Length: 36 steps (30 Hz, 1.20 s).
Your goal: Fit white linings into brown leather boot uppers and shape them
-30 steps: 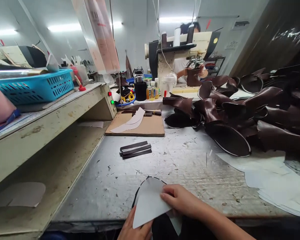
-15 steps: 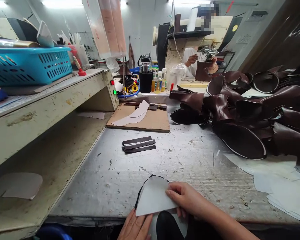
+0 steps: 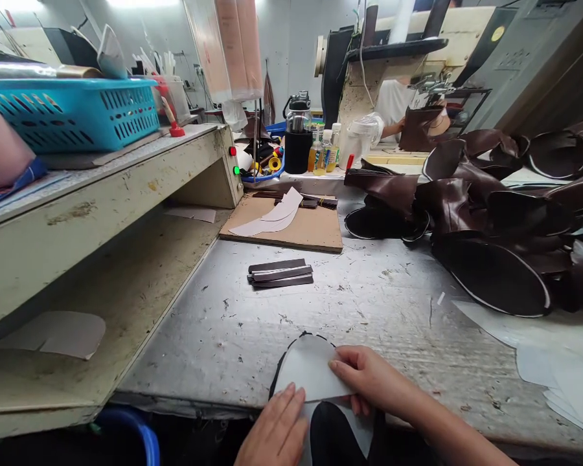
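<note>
A pale, rounded sheet (image 3: 311, 367) lies over a dark-edged piece at the table's front edge, its curved top pointing away from me. My left hand (image 3: 274, 430) rests flat on the lower left of the sheet, fingers stretched out. On the right side, my right hand (image 3: 369, 378) pinches the sheet's edge between thumb and fingers, with other fingertips showing beneath. A black rounded part (image 3: 333, 433) shows below the sheet, between the hands. Farther up the table lies a small stack of dark strips (image 3: 280, 274).
Dark brown leather pieces (image 3: 490, 272) are heaped at the right, above white sheets (image 3: 568, 362). A brown board (image 3: 315, 237) bears pale cutouts. At the left stands a shelf with a blue basket (image 3: 78, 116). Behind, a person's hand is near a sewing machine.
My left hand has moved up onto the sheet's lower left. My right hand keeps its pinch. The view has shifted, so the surroundings appear farther right. The person behind has moved a hand.
</note>
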### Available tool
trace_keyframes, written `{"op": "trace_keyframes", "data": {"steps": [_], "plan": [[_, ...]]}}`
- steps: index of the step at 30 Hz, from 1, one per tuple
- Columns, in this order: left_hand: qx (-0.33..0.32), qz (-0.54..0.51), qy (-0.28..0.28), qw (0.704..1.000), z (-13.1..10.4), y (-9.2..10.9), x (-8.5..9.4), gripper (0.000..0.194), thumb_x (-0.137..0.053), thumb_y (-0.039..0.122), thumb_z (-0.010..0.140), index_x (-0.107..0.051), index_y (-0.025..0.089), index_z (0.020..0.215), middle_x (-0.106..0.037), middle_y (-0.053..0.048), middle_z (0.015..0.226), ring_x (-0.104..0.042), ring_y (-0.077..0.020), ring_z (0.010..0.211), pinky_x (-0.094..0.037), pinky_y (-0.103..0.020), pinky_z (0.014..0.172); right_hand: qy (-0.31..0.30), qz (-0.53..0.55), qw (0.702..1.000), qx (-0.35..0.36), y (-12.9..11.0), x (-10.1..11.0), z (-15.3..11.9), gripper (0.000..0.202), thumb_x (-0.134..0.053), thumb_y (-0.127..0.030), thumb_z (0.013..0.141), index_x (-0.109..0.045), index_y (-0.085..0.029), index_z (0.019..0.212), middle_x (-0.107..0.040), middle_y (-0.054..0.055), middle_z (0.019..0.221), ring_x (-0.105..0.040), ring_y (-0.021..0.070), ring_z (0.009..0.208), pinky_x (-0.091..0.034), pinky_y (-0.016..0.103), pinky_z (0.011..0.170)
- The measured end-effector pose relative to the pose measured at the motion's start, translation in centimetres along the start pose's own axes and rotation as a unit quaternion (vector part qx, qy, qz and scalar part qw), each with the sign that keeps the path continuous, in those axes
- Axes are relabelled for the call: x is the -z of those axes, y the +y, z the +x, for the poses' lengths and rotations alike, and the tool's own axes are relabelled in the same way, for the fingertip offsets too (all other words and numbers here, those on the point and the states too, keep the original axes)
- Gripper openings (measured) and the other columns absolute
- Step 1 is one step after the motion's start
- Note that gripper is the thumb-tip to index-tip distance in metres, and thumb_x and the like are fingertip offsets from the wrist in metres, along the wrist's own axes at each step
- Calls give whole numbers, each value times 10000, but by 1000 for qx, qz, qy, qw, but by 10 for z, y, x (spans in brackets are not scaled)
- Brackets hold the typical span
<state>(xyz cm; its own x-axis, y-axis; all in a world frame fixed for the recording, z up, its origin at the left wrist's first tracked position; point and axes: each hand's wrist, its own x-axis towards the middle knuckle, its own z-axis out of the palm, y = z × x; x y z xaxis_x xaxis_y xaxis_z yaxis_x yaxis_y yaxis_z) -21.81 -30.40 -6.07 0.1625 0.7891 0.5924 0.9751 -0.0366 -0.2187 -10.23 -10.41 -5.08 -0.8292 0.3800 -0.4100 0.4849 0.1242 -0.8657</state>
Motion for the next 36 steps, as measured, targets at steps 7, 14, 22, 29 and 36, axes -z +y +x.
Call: {"op": "trace_keyframes", "data": {"steps": [7,14,22,29,36], "plan": [[99,3,-89,991,40,13,-32,630,-638,464,759,-493,103,1255,-690,-91,991,-648,-232,838,-575,-355,710,74,-95,992,41,-9,-7,-10,212,-396,-252,869,-474,-207,678,-580,-6,569,-582,156,532,-439,252,495],[148,-56,23,987,47,13,-42,366,-395,317,918,-509,99,1188,-677,-94,894,-639,-190,792,-562,-303,687,29,-121,968,220,-17,13,-42,239,-558,-335,844,-640,-237,1045,-638,53,1129,-568,219,1045,-427,323,912],[210,-117,67,968,41,7,-38,252,-376,161,903,-608,179,999,-696,-58,911,-667,-167,846,-567,-273,738,171,-226,958,41,-4,22,-14,259,-486,-331,884,-632,-196,718,-682,39,697,-580,180,652,-342,272,567],[183,-127,-9,975,41,1,-31,361,-369,220,921,-539,205,1239,-690,-69,1107,-657,-178,975,-558,-289,799,183,-274,944,27,0,21,-14,276,-482,-287,875,-642,-193,671,-713,69,721,-580,191,645,-248,266,537],[95,-21,-53,994,41,10,-45,434,-403,114,878,-489,170,1300,-620,-91,1257,-647,-185,927,-556,-309,763,178,-293,939,23,3,25,-16,297,-480,-253,883,-638,-189,640,-713,76,702,-566,180,617,-210,270,525]]}}
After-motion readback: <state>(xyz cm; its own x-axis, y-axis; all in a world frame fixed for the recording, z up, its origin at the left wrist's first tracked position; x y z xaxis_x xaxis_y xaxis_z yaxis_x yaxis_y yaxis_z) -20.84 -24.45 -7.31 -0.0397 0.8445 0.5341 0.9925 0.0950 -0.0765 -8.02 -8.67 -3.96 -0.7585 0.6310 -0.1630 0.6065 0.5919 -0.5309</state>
